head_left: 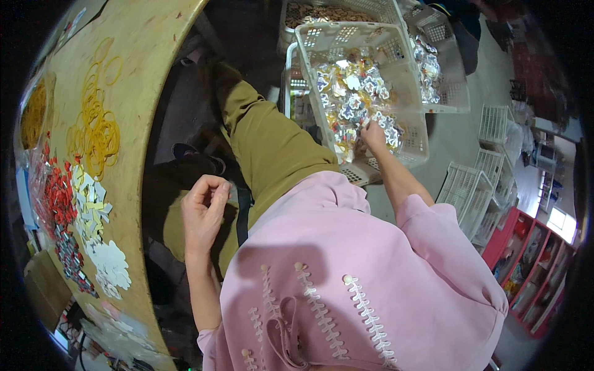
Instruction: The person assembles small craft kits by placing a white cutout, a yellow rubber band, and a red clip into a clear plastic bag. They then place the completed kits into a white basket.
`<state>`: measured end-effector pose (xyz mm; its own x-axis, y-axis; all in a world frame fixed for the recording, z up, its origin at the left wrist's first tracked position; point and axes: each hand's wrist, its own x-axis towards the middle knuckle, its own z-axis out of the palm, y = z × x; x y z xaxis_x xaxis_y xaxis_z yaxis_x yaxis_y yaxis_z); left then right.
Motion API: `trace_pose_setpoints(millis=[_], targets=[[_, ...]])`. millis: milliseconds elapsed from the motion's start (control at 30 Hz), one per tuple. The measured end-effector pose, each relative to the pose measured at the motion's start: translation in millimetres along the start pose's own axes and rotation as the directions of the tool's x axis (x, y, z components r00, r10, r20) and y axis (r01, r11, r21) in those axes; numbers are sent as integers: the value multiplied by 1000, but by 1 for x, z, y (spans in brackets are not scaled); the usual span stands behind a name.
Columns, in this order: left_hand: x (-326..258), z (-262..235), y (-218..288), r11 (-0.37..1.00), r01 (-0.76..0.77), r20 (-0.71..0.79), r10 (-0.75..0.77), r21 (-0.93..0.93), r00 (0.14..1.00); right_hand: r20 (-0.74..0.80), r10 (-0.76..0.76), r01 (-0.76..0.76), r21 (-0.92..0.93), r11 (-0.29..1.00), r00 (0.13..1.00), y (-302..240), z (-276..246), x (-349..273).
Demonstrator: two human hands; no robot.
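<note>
My right hand (373, 137) reaches into a white perforated plastic crate (416, 133). Its fingers are closed over a heap of small clear-wrapped packets (354, 102) with white flower-shaped pieces; whether they grip one is hidden. My left hand (206, 207) is raised over my lap, thumb against curled fingers, and what it may hold cannot be made out. On the wooden table (139, 80) to its left lie yellow rubber bands (99, 133), small red pieces (60, 191), white and yellow paper pieces (93, 207), dark small pieces (73, 260) and white flower-shaped cards (110, 266).
Behind the crate stand another crate with brown pieces (325, 13) and one with more packets (428, 71). White baskets (461, 191) and a red shelf unit (532, 266) are at the right. The table's curved-looking edge runs along my left side.
</note>
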<state>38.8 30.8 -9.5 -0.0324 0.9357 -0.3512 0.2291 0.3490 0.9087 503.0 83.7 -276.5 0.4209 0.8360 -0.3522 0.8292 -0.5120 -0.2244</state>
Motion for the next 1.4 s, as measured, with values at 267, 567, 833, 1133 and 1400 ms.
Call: trace_pose_setpoints(millis=[267,567,833,1133,1400], targets=[[5,10,-10,991,13,66,-4,-131,998,210,-184,-148,942,302,960,-72,-81,-18],[26,26,-9,739,187,280,3,-648,960,411,-831,-255,907,334,375,-249,-153,-142],[6,2,-30,700,37,11,-41,-713,999,507,-743,-142,854,500,437,-284,-145,-167],[7,-9,-35,730,-31,15,57,-682,998,667,-669,-38,717,696,328,-301,-155,-192],[9,-2,-31,653,-45,-91,-37,-756,995,692,-655,-237,721,652,304,-304,-152,-202]])
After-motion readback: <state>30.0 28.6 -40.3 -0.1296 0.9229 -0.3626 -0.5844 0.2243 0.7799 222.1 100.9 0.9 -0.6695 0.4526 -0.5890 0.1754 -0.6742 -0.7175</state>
